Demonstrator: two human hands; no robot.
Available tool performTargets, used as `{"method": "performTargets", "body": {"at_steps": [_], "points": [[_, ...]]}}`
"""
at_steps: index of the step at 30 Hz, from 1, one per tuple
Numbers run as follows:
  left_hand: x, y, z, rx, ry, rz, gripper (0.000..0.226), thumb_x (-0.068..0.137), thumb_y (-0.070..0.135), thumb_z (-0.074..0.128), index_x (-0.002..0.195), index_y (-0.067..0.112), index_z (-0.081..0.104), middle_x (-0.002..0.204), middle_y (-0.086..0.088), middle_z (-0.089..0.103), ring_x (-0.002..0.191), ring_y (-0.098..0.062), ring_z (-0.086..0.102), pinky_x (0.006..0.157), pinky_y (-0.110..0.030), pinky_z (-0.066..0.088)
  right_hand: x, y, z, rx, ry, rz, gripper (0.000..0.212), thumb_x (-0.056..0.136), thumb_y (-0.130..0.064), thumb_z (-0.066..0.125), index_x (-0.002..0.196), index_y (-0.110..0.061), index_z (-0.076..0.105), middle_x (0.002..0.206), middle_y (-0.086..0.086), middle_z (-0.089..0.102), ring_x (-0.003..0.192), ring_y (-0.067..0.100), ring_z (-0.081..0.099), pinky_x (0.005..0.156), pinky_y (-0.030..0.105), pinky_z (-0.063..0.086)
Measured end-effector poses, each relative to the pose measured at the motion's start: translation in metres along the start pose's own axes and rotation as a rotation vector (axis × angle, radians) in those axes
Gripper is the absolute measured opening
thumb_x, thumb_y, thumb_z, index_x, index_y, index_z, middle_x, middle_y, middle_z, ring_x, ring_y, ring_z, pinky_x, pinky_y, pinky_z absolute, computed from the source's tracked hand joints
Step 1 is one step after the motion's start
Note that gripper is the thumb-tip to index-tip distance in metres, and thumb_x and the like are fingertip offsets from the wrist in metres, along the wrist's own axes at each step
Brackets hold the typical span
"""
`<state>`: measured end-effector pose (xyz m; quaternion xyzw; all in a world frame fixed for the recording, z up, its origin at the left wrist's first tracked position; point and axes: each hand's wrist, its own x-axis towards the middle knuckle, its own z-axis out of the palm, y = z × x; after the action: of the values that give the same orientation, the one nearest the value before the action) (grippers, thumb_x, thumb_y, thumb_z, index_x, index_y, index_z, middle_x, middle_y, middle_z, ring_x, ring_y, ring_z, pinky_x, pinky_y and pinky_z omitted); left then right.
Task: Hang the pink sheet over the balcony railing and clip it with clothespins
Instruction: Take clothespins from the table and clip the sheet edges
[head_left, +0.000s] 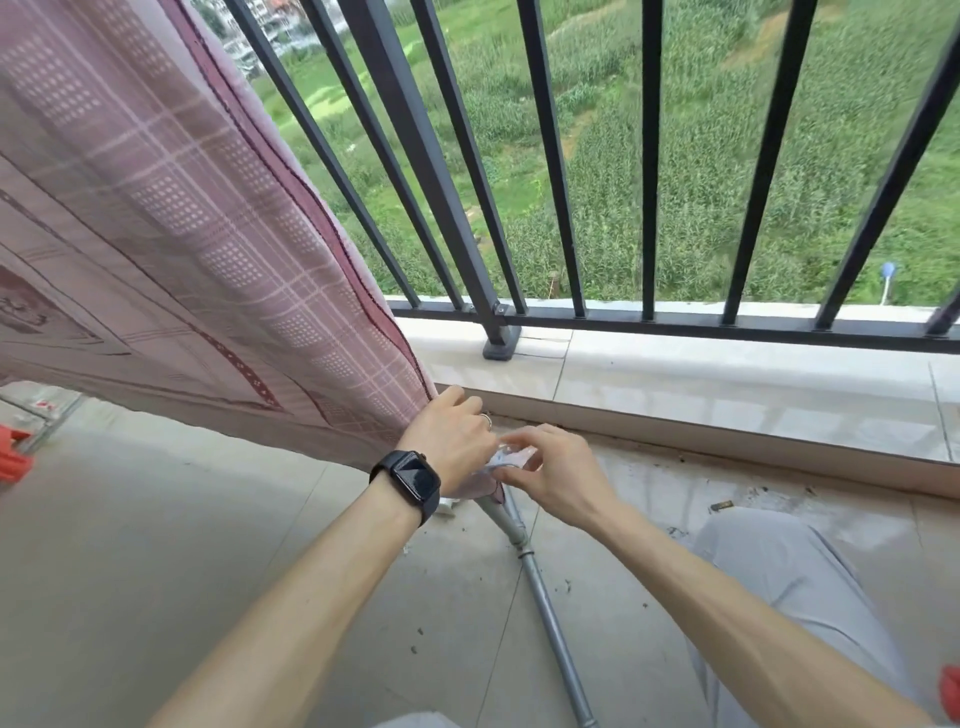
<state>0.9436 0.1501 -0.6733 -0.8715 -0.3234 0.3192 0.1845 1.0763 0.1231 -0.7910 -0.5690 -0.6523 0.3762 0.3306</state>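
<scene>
Corner of pink sheet (208, 234) bunched in left grip (448, 441); right grip (553, 470) pinches pale object (506, 457), too blurred to name

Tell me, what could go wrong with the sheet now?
The sheet corner, gripped by the left hand, hangs low near the gritty floor and could get dirty. What looks like a clip pinched by the right hand might slip and fall between the railing bars.
</scene>
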Motion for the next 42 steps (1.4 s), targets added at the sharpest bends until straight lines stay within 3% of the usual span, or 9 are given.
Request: {"method": "performTargets", "body": {"at_steps": [3,7,9,14,19,27,32,38,42], "points": [[-0.001,0.003,0.003,0.054,0.106,0.036,0.026,0.091,0.041,0.057,0.097,0.018,0.068,0.096,0.002,0.070,0.096,-0.024,0.053,0.093,-0.040,0.034,-0.007,0.008,-0.011,0.155,-0.024,0.060,0.047,0.080,-0.024,0.083,0.124,-0.032,0.067,0.118,-0.013,0.065,0.078,0.001,0.069,0.078,0.012,0.050],[0.000,0.011,0.004,-0.057,0.212,-0.016,0.016,0.092,0.025,0.058,0.105,0.018,0.063,0.104,-0.002,0.066,0.102,-0.027,0.054,0.096,-0.042,0.034,-0.015,0.008,-0.026,0.174,0.109,0.098,0.020,0.085,-0.022,0.079,0.096,-0.037,0.074,0.091,-0.016,0.075,0.079,-0.004,0.068,0.074,0.011,0.047],[0.006,0.016,0.002,-0.195,0.281,-0.099,0.016,0.093,0.023,0.054,0.106,0.020,0.062,0.105,-0.002,0.066,0.104,-0.027,0.056,0.094,-0.043,0.036,-0.016,0.001,-0.037,0.142,0.157,0.072,0.015,0.086,-0.021,0.078,0.093,-0.033,0.077,0.089,-0.021,0.075,0.083,-0.005,0.069,0.077,0.011,0.049],[0.020,0.001,-0.025,-0.545,0.346,-0.261,0.027,0.098,0.032,0.045,0.117,0.021,0.060,0.116,-0.006,0.065,0.111,-0.029,0.056,0.093,-0.044,0.039,-0.022,-0.040,-0.094,-0.229,0.231,0.065,0.014,0.093,-0.029,0.070,0.104,-0.034,0.077,0.108,-0.023,0.071,0.101,-0.003,0.062,0.082,0.006,0.039],[0.010,-0.031,-0.082,-0.616,0.201,-0.242,0.028,0.099,0.033,0.043,0.120,0.022,0.058,0.120,-0.005,0.064,0.114,-0.027,0.055,0.097,-0.042,0.038,-0.042,-0.104,-0.163,-0.498,0.230,0.211,0.025,0.096,-0.034,0.060,0.119,-0.036,0.070,0.127,-0.018,0.064,0.123,0.013,0.053,0.094,0.027,0.044],[-0.069,-0.088,-0.250,-0.727,0.165,-0.081,0.035,0.098,0.036,0.041,0.128,0.030,0.057,0.123,0.000,0.065,0.116,-0.023,0.057,0.100,-0.038,0.040,-0.120,-0.256,-0.285,-0.543,0.206,0.432,0.034,0.101,-0.037,0.050,0.131,-0.032,0.063,0.137,-0.013,0.059,0.133,0.018,0.044,0.106,0.035,0.041],[-0.129,-0.097,-0.358,-0.795,0.180,0.072,0.035,0.099,0.035,0.042,0.131,0.030,0.056,0.124,0.001,0.064,0.115,-0.025,0.059,0.090,-0.035,0.045,-0.200,-0.356,-0.348,-0.613,0.259,0.502,0.033,0.099,-0.036,0.050,0.128,-0.029,0.065,0.130,-0.009,0.063,0.125,0.024,0.049,0.103,0.038,0.045],[-0.163,-0.063,-0.443,-0.746,0.312,0.372,0.033,0.097,0.044,0.042,0.121,0.032,0.061,0.114,0.003,0.068,0.108,-0.024,0.061,0.086,-0.037,0.050,-0.314,-0.431,-0.364,-0.660,0.489,0.692,0.025,0.093,-0.031,0.060,0.113,-0.027,0.073,0.116,-0.008,0.071,0.114,0.026,0.059,0.087,0.039,0.056],[-0.179,-0.016,-0.478,-0.648,0.348,0.564,0.033,0.097,0.047,0.039,0.116,0.033,0.063,0.110,0.005,0.068,0.103,-0.022,0.061,0.083,-0.034,0.046,-0.393,-0.438,-0.347,-0.586,0.612,0.926,0.033,0.098,-0.038,0.051,0.127,-0.032,0.066,0.129,-0.014,0.064,0.126,0.018,0.050,0.102,0.032,0.045]]}}
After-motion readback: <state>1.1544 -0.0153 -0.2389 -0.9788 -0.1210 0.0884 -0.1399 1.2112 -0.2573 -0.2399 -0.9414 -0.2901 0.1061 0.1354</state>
